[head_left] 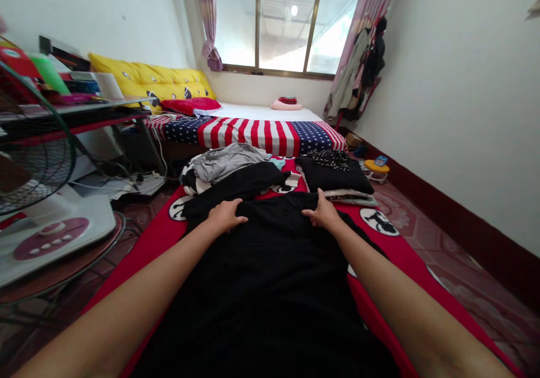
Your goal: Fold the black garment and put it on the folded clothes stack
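Note:
A black garment [270, 277] is spread out on a red cloth with black-and-white round prints [139, 293]. Its collar or sleeve details are too dark to make out. My left hand [225, 216] rests on the garment's far left part, thumb and forefinger apart. Opposite it, my right hand [324, 212] touches the far right part, also with thumb and forefinger spread. The other fingers of both hands are partly hidden. Just beyond lies a loose heap with a grey garment [230, 161] and a black one [240, 184]. Right of that sits a stack of folded dark clothes [335, 175].
A fan [34, 142] and a cluttered desk [126, 103] stand on the left. Behind is a bed with a stars-and-stripes cover [253, 133], a yellow cushion [156, 80] and folded clothes [287, 104]. A yellow stool [377, 167] and hanging clothes [358, 68] are on the right.

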Tool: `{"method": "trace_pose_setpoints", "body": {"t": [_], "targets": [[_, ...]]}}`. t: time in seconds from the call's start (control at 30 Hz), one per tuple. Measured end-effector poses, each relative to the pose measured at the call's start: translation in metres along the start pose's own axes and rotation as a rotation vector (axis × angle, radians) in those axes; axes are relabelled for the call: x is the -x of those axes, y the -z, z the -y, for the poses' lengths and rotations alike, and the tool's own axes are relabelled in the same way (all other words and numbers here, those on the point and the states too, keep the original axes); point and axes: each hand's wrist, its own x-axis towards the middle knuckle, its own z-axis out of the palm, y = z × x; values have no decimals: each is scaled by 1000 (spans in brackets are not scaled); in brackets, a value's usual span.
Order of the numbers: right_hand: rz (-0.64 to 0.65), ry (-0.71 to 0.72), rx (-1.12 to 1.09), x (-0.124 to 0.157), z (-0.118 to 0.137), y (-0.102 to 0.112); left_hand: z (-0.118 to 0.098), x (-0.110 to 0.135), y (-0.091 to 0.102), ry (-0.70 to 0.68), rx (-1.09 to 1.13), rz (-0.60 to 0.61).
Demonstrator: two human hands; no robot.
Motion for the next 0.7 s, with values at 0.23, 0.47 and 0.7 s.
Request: {"method": "trace_pose_setpoints", "body": {"t": [0.23, 0.47, 0.7], "targets": [[103, -71, -160, -9, -4, -1, 12, 0, -17, -60, 248, -26], [-150, 41, -533, -39, 19, 37, -9, -33, 8, -324, 308, -423], [-149, 371, -369, 41, -1, -13, 8, -11, -24, -380, 168, -53]]}}
